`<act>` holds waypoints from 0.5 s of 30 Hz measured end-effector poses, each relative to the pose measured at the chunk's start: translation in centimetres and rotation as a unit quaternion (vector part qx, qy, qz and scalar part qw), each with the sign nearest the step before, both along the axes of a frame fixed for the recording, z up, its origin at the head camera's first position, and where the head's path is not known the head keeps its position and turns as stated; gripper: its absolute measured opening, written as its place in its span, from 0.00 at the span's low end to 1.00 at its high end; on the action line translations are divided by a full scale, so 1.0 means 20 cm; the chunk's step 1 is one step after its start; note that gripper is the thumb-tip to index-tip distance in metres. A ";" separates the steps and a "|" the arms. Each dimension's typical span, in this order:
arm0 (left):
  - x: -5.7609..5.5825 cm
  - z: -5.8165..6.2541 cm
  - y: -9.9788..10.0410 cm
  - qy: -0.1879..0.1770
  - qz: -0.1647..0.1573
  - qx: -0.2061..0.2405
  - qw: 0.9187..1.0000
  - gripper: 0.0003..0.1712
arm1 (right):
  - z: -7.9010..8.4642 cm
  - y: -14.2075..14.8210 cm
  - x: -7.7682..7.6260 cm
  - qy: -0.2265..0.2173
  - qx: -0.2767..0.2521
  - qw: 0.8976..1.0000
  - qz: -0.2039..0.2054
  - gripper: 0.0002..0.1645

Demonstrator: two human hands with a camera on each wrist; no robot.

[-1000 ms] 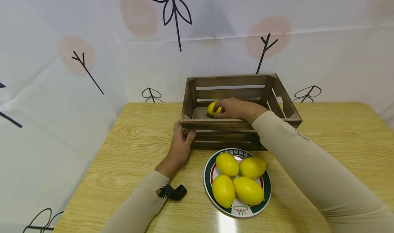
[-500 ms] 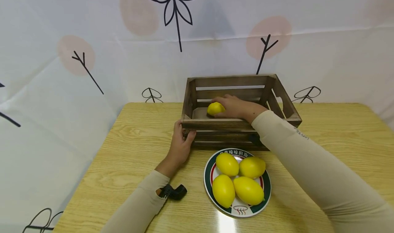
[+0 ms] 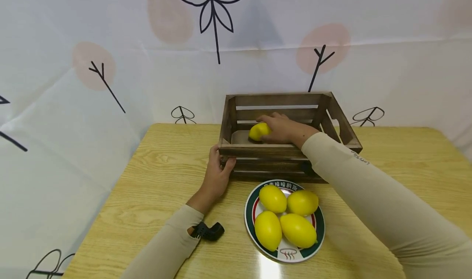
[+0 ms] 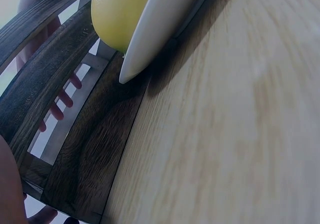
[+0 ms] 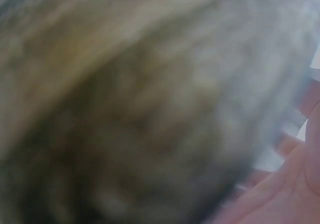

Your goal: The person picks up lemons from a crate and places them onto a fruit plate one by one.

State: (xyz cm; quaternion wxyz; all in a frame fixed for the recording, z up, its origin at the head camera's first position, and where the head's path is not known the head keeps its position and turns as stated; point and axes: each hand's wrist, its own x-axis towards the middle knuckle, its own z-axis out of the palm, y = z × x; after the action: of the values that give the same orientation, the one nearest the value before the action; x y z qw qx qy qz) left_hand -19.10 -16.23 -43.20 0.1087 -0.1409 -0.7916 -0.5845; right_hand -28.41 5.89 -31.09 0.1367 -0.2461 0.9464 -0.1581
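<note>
A slatted dark wooden crate [image 3: 274, 150] stands at the back of the table. My left hand [image 3: 215, 174] grips its front left corner, thumb in front and fingers round the side. My right hand [image 3: 282, 128] reaches over the front rail into the crate. Its fingers are spread and fairly straight beside a yellow lemon [image 3: 259, 131] lying inside on the left. Through the slats in the left wrist view, the right fingertips [image 4: 65, 98] hang apart from one another. The blurred crate wood [image 5: 125, 109] fills most of the right wrist view.
A white plate with a dark green rim [image 3: 248, 219] sits on the table close in front of the crate, bearing several lemons [image 3: 268, 230]. A black wrist camera [image 3: 209, 231] is strapped to the left forearm. Behind the table hangs a printed white cloth [image 3: 155, 74].
My right fingers have loosened and lifted off the lemon, which stays in the crate and has tilted slightly. The left hand has kept its hold on the crate.
</note>
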 end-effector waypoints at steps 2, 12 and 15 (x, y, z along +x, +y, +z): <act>0.00 0.00 0.00 -0.004 -0.001 0.000 1.000 0.32 | 0.00 0.00 -0.01 0.000 0.002 1.000 -0.001 0.38; 0.00 -0.01 0.00 -0.002 0.003 -0.002 1.000 0.35 | 0.00 0.00 0.00 -0.033 0.017 0.999 0.009 0.37; 0.00 -0.01 0.00 0.003 0.004 -0.003 1.000 0.36 | 0.00 0.00 0.00 -0.052 0.023 0.998 0.036 0.38</act>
State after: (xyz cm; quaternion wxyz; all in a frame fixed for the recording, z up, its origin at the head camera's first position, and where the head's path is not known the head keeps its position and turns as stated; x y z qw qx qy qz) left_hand -19.15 -16.23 -43.39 0.1129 -0.1396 -0.7934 -0.5816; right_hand -28.38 5.86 -31.04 0.1964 -0.2680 0.9321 -0.1442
